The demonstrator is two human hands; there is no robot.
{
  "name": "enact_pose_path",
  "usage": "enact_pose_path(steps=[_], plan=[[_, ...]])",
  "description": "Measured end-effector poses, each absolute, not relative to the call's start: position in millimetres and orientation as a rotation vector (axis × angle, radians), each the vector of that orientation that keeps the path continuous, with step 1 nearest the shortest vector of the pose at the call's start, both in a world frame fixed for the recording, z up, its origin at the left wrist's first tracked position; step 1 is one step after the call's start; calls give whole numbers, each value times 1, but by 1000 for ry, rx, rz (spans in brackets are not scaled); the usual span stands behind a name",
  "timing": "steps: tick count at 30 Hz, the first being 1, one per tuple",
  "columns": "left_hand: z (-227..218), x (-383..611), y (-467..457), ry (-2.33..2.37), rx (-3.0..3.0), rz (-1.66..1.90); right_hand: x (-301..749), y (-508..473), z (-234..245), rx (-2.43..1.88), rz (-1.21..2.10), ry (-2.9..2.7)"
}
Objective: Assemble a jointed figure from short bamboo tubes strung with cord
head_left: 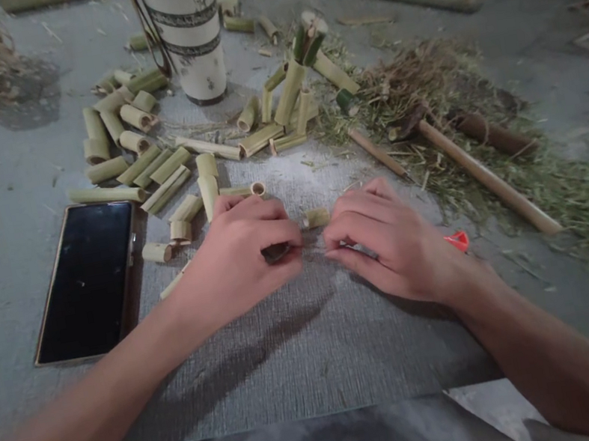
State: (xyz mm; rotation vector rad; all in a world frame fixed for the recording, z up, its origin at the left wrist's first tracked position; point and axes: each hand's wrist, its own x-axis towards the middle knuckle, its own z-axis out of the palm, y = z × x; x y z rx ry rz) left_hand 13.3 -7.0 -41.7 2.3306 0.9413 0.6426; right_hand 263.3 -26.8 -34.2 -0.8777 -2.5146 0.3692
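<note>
Over the near middle of the grey table, my left hand [245,248] is closed with its fingertips pinched together. A small dark object [276,252] with a rounded end shows between its thumb and fingers; its kind is unclear. Facing it, my right hand [383,239] is closed too, thumb against the curled fingers, and what it pinches is too small to make out. The fingertips of both hands are a short gap apart. Just beyond that gap lies a short cut piece of bamboo [317,217]. Part of a red object [459,242] shows beside my right wrist.
Several cut bamboo pieces [139,116] lie beyond my left hand, near a phone [89,279]. A tall patterned white cup [190,33] stands behind them. At right, a wooden-handled tool [489,175] rests on green shavings [569,195] with a tangle of brown fibre [417,77].
</note>
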Motion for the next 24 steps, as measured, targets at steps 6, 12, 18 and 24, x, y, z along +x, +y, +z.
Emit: enact_pose_path(steps=[6,12,18,24], plan=[[-43,14,-6,942,2342,670,271,-22,-33,-858,568,-2513],[-42,14,-7,946,2331,687,265,-26,-31,-932,416,-2320],[-45,12,-6,910,2323,708,248,-40,-34,-1090,393,-2402],[-45,12,-6,905,2369,621,268,-29,-27,-924,599,-2438]])
